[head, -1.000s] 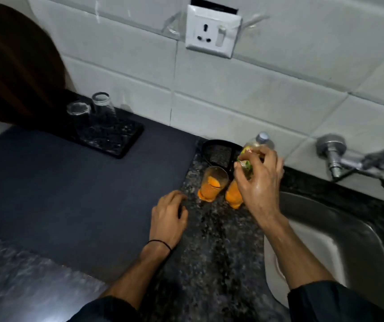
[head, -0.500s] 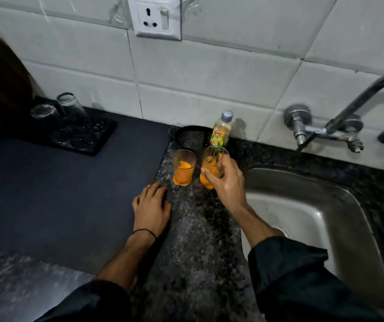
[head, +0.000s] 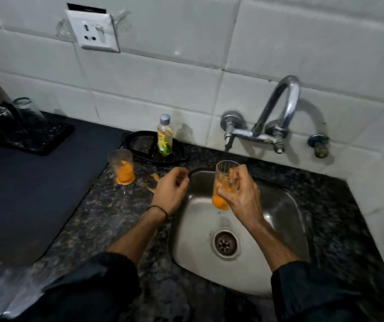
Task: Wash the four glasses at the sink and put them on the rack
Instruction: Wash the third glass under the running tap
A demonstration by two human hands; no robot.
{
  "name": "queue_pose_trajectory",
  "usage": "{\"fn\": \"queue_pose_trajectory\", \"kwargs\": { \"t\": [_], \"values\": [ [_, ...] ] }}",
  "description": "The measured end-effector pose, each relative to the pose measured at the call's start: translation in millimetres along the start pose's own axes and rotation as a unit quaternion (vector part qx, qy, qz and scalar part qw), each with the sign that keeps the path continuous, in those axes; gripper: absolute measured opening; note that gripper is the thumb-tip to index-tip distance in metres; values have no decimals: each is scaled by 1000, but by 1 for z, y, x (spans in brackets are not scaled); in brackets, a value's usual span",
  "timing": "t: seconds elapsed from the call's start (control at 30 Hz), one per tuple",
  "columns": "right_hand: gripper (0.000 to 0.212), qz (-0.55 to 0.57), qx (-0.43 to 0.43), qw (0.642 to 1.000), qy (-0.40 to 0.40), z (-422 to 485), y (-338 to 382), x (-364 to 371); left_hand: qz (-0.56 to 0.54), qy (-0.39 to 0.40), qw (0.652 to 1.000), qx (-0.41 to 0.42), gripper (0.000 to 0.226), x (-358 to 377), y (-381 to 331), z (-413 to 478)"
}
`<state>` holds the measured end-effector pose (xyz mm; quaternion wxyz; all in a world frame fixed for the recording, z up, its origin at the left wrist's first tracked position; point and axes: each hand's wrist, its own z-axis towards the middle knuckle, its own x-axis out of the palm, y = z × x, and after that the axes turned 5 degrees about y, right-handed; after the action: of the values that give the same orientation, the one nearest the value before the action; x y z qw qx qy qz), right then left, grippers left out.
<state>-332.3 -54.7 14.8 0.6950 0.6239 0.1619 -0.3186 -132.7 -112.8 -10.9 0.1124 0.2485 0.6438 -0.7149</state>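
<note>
A loose black fabric sleeve (head: 98, 280) covers the left arm, bunched in folds at mid-forearm; a matching black sleeve (head: 314, 291) covers the right. A thin black cord band (head: 163, 211) circles the left wrist.

our right hand (head: 242, 198) holds one glass (head: 223, 173) over the sink (head: 279, 228), tap (head: 279, 105) on the wall behind it. our left hand (head: 170, 191) is just left, at the sink's edge. bottle (head: 165, 140) behind that hand, second glass (head: 121, 166) on the counter (head: 107, 217) further left, rack (head: 47, 142) with two glasses (head: 24, 110) way off left.
</note>
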Motion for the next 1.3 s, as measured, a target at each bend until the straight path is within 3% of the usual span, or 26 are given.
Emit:
{"fn": "queue_pose_trajectory", "kwargs": {
  "t": [0.13, 0.33, 0.43, 0.53, 0.67, 0.73, 0.83, 0.93, 1.0, 1.07, 1.13, 1.23, 1.3],
  "values": [
    [45, 20, -1, 1000, -16, 6, -18, -38, 14, 38, 998, -39, 56, 35, -62, 57],
    [44, 81, 12, 996, -22, 16, -31, -48, 45, 41, 995, -79, 64, 77, -95, 122],
    [45, 120, 18, 992, -18, 18, -39, -47, -127, 53, 984, -113, 49, 86, -96, 121],
    [42, 163, 28, 986, -27, 20, -44, -45, -307, 97, 937, -134, 44, 79, -95, 102],
    [43, 250, 59, 965, -48, 28, -43, -34, -329, 172, 919, -129, 54, 92, -81, 48],
    [41, 315, 115, 940, -59, 36, -35, -27, -329, 219, 909, -132, 59, 109, -79, 15],
    [41, 365, 225, 900, -84, 49, -33, -18, -417, 207, 872, -151, 46, 123, -85, -10],
    [51, 416, 249, 872, -72, 47, -38, -14, -465, 229, 840, -158, 33, 117, -85, -9],
    [37, 374, 202, 903, -62, 37, -38, -6, -427, 178, 862, -207, 36, 121, -83, -1],
    [62, 316, 172, 931, -67, 26, -41, 11, -329, 76, 906, -254, 46, 132, -80, 5],
    [76, 297, 192, 931, -94, 16, -36, 19, -205, 2, 959, -198, 51, 143, -76, 0],
    [55, 308, 266, 902, -148, 19, -41, 10, -176, 29, 981, -81, 45, 148, -68, -24],
    [55, 356, 305, 872, -139, 23, -46, 1, -284, 95, 949, -104, 45, 145, -69, -35]
  ]
}}
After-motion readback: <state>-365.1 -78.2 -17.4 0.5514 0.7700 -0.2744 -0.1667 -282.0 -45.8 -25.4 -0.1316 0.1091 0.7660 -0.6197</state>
